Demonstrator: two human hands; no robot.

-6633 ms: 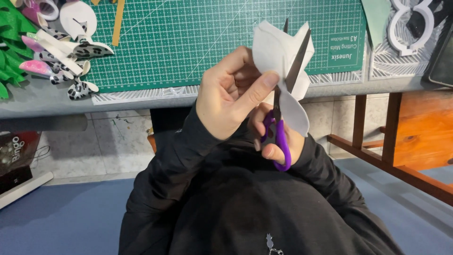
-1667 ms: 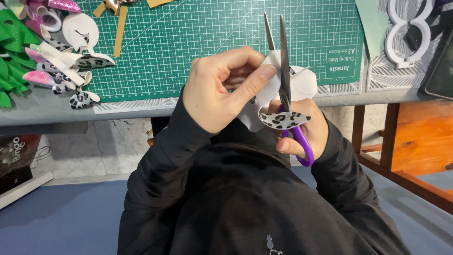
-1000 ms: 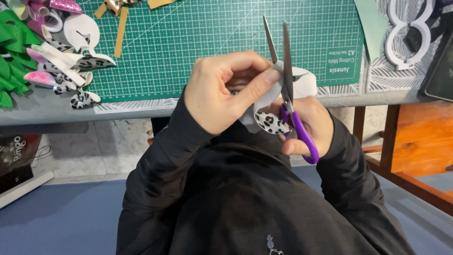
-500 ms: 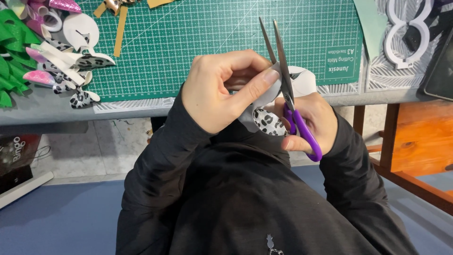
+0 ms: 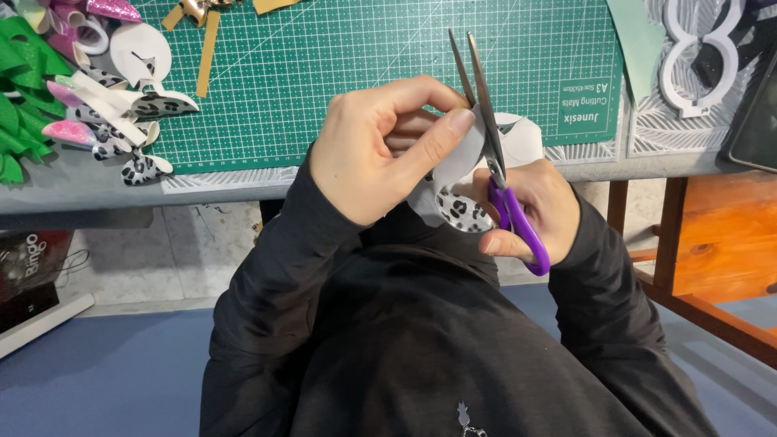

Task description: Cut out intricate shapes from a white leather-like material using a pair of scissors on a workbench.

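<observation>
Pinching a white, leopard-spotted cutout [image 5: 457,190] at frame centre, your left hand [image 5: 368,154] clamps thumb and fingers on it; your right hand [image 5: 530,206] grips purple-handled scissors [image 5: 494,154], blades slightly apart, above the green cutting mat [image 5: 340,73].

Both arms, in black sleeves, are reaching forward, wrists close together. The left hand [image 5: 380,150] is pinching, thumb extended rightward. The right hand [image 5: 530,210] is curling, fingers gripping, knuckles facing up.
</observation>
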